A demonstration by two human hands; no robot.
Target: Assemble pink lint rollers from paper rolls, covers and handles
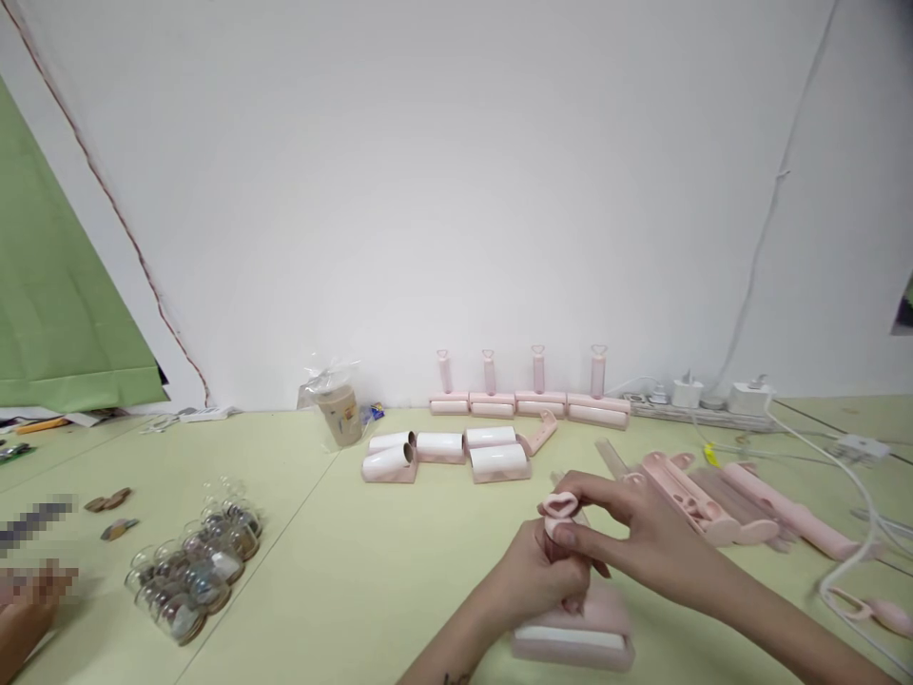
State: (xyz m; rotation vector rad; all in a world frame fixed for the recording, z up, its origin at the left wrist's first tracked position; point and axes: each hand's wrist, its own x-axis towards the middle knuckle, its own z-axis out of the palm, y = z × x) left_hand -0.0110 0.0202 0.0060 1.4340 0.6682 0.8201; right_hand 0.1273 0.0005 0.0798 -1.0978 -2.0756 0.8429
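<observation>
My left hand is wrapped round the upright pink handle of a lint roller, whose pink base with a white roll rests on the pale green table in front of me. My right hand comes in from the right and pinches the heart-shaped top of that handle between thumb and fingers. Both hands are closed on the same roller.
Assembled pink lint rollers stand in a row by the wall. Loose white rolls in pink bases lie in front of them. Pink handle parts lie at right beside a power strip and cables. Small glass jars sit at left, a bagged cup farther back.
</observation>
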